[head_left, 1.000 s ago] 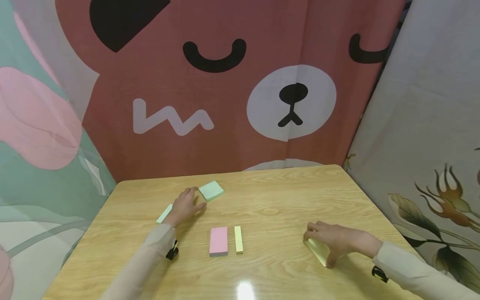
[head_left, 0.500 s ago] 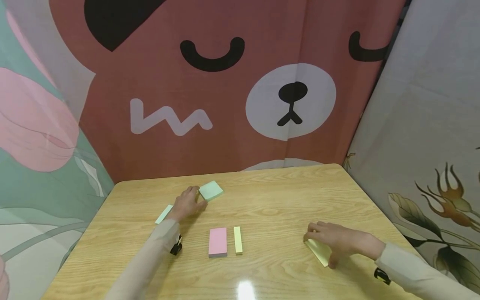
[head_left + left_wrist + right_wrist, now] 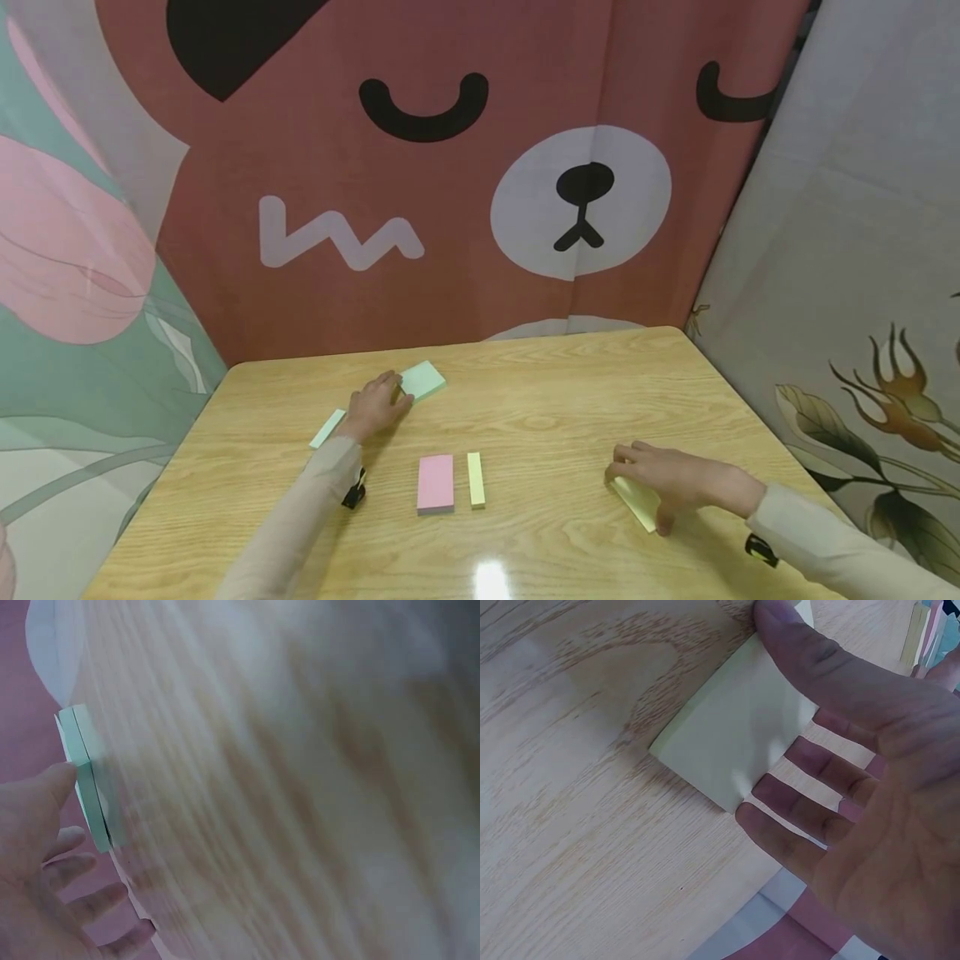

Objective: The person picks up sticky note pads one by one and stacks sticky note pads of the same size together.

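In the head view, my left hand point(image 3: 375, 407) reaches to a square green sticky-note pad point(image 3: 423, 381) at the table's back left. Its thumb meets the pad's edge in the left wrist view, while the other fingers stay spread and loosely extended. On the right, my right hand point(image 3: 670, 479) holds a yellow sticky-note pad point(image 3: 637, 502) that lies on the table. The right wrist view has the thumb at one end of this yellow pad point(image 3: 731, 724) and the fingertips along its long edge.
A pink sticky-note pad point(image 3: 436, 483) and a narrow yellow pad point(image 3: 476, 481) lie side by side mid-table. A narrow pale green pad point(image 3: 327, 429) lies left of my left wrist. Behind the wooden table point(image 3: 540, 550) hangs a bear-print curtain point(image 3: 450, 308).
The left fingertips have come slightly closer to the green pad and now overlap its left corner. My right hand keeps its place on the yellow pad; the head view has shifted a little.
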